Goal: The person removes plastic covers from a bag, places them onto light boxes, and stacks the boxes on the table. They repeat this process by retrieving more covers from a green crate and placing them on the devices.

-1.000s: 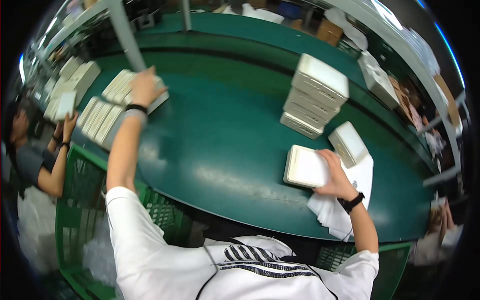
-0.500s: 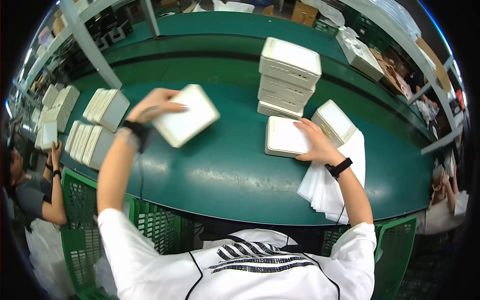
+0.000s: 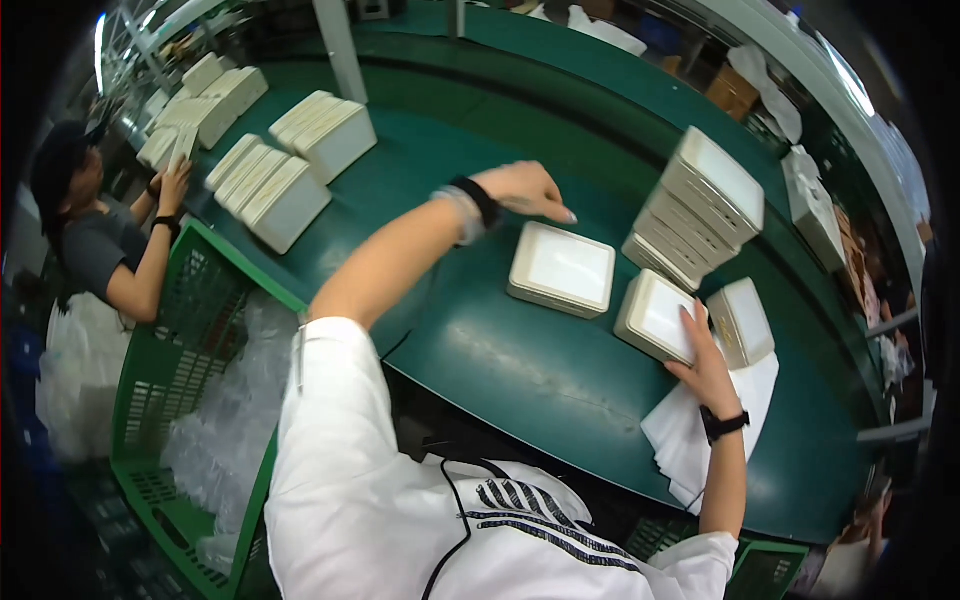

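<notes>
A cream box-shaped device (image 3: pixel 563 266) with rounded corners and a white top panel lies flat on the green bench (image 3: pixel 510 365). Just beyond it, my left hand (image 3: pixel 522 190) hovers empty, with its thumb stretched out from loosely bent fingers. To the right, my right hand (image 3: pixel 706 362) grips the right side of a second such device (image 3: pixel 655 316), fingers on its top and thumb at the near corner. Close by that hand, another device (image 3: pixel 742 322) stands tilted beside fanned white sheets (image 3: pixel 700 430). A stack of several devices (image 3: pixel 695 205) rises behind.
Rows of similar devices (image 3: pixel 285 200) stand on edge at the left. A co-worker (image 3: pixel 110 230) there handles another unit. A green crate (image 3: pixel 185 520) holding clear plastic bags (image 3: pixel 225 410) sits below the bench edge. A grey metal post (image 3: pixel 342 50) rises at the back.
My left hand has let go of its device, which now lies on the bench left of the one under my right hand. The whole view has swung toward the left.
</notes>
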The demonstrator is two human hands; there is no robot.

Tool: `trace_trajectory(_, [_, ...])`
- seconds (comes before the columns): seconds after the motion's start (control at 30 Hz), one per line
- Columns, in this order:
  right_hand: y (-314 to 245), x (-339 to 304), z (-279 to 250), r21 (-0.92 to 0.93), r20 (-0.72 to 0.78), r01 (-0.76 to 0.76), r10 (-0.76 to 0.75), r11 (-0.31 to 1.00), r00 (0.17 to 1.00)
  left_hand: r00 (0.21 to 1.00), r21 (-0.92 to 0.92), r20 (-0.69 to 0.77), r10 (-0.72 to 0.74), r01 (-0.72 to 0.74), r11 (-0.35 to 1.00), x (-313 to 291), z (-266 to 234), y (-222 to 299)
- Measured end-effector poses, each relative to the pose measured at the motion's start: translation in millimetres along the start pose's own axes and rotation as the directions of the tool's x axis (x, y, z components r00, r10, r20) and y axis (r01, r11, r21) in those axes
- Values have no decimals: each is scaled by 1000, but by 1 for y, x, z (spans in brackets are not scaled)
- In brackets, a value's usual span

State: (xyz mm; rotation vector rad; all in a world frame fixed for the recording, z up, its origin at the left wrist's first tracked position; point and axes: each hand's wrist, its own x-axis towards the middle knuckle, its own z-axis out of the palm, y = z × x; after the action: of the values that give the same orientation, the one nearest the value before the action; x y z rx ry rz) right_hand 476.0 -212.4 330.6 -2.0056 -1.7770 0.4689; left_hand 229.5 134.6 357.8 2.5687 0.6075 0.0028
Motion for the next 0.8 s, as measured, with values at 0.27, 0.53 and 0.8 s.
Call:
trace_trajectory(0.27, [-50, -48, -17, 11, 11, -115, 115, 993, 993, 492, 327, -614, -618, 870, 369, -253, -79, -159])
trace_trajectory(0.53, [-107, -47, -16, -455, -35, -53, 41, 889, 999, 626, 82, -557, -546, 696, 714, -266, -59, -181])
trace_trajectory(0.8, [-98, -73, -12, 65, -23, 133, -132, 989, 991, 958, -747, 191, -213, 282, 602, -185, -23, 37])
